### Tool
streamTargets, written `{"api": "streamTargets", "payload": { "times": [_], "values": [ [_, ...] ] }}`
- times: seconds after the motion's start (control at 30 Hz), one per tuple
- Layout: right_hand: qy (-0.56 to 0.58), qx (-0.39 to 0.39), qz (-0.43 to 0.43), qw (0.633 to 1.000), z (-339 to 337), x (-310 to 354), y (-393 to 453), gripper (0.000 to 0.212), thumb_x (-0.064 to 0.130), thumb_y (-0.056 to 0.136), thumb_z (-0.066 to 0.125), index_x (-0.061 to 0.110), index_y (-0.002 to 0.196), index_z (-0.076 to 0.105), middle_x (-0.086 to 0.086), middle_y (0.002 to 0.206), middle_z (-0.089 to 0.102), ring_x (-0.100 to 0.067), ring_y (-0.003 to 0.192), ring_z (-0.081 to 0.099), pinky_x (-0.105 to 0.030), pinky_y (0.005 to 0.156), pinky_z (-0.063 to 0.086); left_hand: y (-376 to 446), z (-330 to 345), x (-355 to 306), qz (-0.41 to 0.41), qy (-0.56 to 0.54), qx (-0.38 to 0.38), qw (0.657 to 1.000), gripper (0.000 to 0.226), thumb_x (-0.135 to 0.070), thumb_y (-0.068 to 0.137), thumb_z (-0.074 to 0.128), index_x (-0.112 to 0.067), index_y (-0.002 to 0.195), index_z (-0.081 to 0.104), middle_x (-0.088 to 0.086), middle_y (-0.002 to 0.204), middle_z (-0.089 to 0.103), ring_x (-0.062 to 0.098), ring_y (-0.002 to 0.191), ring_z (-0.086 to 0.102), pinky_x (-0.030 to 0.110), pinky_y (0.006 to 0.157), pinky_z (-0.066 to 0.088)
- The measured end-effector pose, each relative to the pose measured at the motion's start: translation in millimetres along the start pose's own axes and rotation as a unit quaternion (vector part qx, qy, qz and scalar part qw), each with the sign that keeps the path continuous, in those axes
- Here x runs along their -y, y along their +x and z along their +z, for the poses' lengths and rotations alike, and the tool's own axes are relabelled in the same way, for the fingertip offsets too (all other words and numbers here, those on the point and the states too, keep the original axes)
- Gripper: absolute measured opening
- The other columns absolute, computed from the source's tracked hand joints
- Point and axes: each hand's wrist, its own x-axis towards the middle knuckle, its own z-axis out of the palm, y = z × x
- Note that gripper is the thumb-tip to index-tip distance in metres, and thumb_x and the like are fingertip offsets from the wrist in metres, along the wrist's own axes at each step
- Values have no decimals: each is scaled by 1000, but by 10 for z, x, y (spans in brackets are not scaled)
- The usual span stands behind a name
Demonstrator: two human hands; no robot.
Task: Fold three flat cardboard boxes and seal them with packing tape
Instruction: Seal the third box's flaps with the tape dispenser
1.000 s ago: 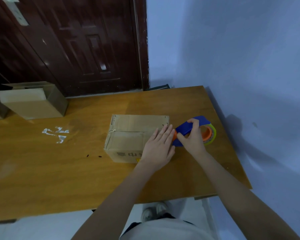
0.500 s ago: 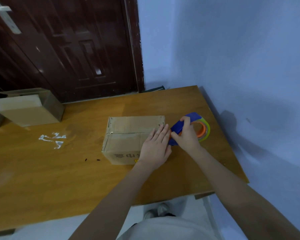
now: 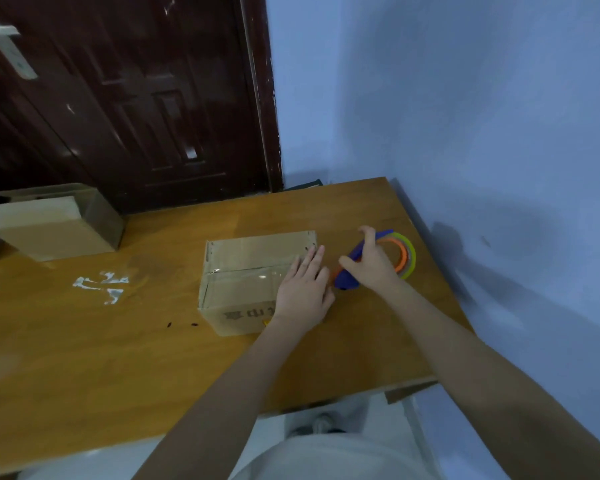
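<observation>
On the wooden table set against the blue wall, with a dark door beyond its far edge. Landmark: the closed cardboard box near the table's middle — flaps down, a glossy strip of clear tape running along its top seam, dark print on the near face; contents hidden. Far to the left of this box, at the table's back edge, an open cardboard box lies tipped, its mouth showing a pale inner flap; nothing else inside can be made out. Between the two, nearer the closed box, white scraps are stuck to the tabletop. Left hand lies flat, fingers straight, pressing the closed box's top at its right end. Just right of the box, right hand curls round the blue tape dispenser — orange-and-green roll behind the knuckles, nose at the box's right edge.
</observation>
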Motion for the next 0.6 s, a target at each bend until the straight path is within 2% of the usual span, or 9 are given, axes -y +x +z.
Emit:
{"api": "streamTargets", "payload": {
  "times": [0.13, 0.23, 0.37, 0.47, 0.6],
  "values": [
    [44, 20, 42, 998, -102, 15, 11, 72, 34, 86, 62, 27, 141, 15, -4, 68, 60, -20, 58, 59, -27, 53, 44, 21, -4, -10, -5, -7, 0, 1000, 35, -33, 95, 41, -14, 121, 54, 8, 159, 9, 20, 147, 0, 38, 118, 2],
    [82, 24, 83, 993, -104, -29, -27, 77, 35, 88, 60, 27, 145, 9, -3, 73, 61, -17, 62, 60, -24, 54, 42, 71, -43, -39, -13, 7, 25, 1000, 38, -34, 95, 41, -14, 126, 53, 11, 159, 10, 24, 147, 1, 41, 120, 4],
    [136, 44, 136, 980, -168, -72, -69, 80, 40, 89, 55, 28, 148, 3, 2, 89, 56, -13, 79, 58, -29, 67, 43, 155, -118, -117, -8, 33, 28, 999, 45, -38, 94, 44, -11, 129, 50, 14, 156, 18, 27, 146, 6, 42, 118, 1],
    [152, 43, 143, 977, -199, -102, -80, 81, 42, 88, 55, 27, 149, 4, 7, 91, 53, -9, 81, 57, -27, 66, 43, 224, -177, -155, -7, 22, 22, 999, 47, -39, 93, 45, -9, 129, 49, 12, 155, 24, 25, 146, 10, 41, 118, 3],
    [163, 36, 162, 972, -252, -154, -92, 80, 45, 87, 55, 30, 148, 6, 10, 91, 49, -5, 78, 52, -26, 64, 40, 262, -205, -128, -7, 14, 60, 998, 44, -34, 95, 40, -8, 130, 48, 9, 147, 39, 23, 146, 12, 40, 119, 6]
  ]
}}
